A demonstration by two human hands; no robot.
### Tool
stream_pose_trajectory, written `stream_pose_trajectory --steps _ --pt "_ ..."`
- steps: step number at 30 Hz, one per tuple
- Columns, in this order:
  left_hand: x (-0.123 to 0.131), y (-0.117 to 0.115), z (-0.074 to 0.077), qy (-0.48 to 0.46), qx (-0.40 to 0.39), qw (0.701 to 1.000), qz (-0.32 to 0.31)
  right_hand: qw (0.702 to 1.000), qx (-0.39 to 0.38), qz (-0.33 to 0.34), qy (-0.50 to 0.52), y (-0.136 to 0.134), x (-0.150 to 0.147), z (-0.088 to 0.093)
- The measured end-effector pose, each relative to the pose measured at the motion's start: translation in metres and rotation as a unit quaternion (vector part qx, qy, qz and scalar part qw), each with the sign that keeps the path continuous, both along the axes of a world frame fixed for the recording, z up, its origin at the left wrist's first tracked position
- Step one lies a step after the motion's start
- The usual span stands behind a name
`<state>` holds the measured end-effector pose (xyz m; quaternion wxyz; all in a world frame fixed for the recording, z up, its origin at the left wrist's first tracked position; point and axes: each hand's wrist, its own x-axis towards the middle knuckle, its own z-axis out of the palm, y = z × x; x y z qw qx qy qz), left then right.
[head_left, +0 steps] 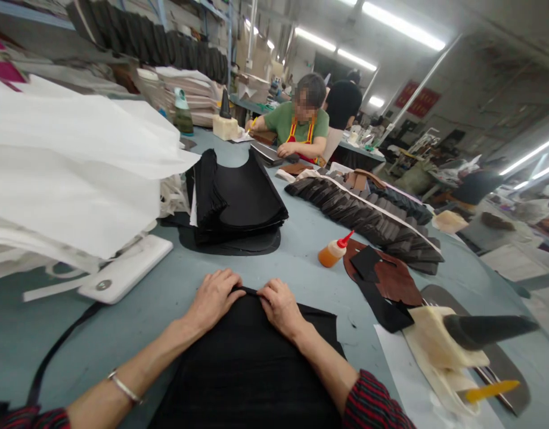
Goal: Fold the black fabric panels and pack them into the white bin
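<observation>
While both my hands work the far edge, the black cloth lies flat on the grey-blue table, near side, centre, right in front of me. Its long axis appears to run near to far; far edge lies roughly left-right under my fingers, with a far-right corner poking out past my right wrist. Near end runs out of view, so can't tell full length. Left hand: fingers curled, nearly closed, thumb and fingers pinching the folded edge. Right hand: same grip, just to the right on that edge, short gap between the two. Straight beyond, the stack of black pieces blocks the far centre. Left side crowded: white sheets heaped high, white device at their foot, black strap curving toward near left. Right: squeeze bottle with red tip, tilted, then brown piece with black scraps on it. Near right, cream block holding a dark cone that points right. Far right, row of dark grey pieces running diagonally. Co-worker in green sits at the far side.
</observation>
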<state>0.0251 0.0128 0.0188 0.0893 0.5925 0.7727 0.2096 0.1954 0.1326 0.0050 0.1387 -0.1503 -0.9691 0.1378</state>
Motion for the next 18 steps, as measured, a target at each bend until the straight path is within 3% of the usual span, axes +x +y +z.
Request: stream_pose_trajectory --steps 6,8,11,14,18 --pt "0.002 -0.017 0.012 0.105 -0.018 0.992 -0.071 0.998 -0.010 0.014 0.054 0.001 0.007 -0.015" --pt "0.008 -0.024 0.010 0.163 -0.051 0.981 -0.095 0.998 -0.012 0.024 0.064 0.001 0.006 -0.014" --pt "0.020 -0.031 0.003 0.253 -0.081 0.961 -0.079 0.997 -0.020 0.030 0.072 0.005 0.011 -0.013" --pt "0.031 -0.033 -0.001 0.303 -0.087 0.947 -0.065 0.997 -0.030 0.015 0.068 0.017 0.040 -0.012" --pt "0.034 -0.036 0.004 0.312 -0.082 0.947 -0.012 0.994 -0.040 -0.080 0.059 0.039 0.114 -0.007"
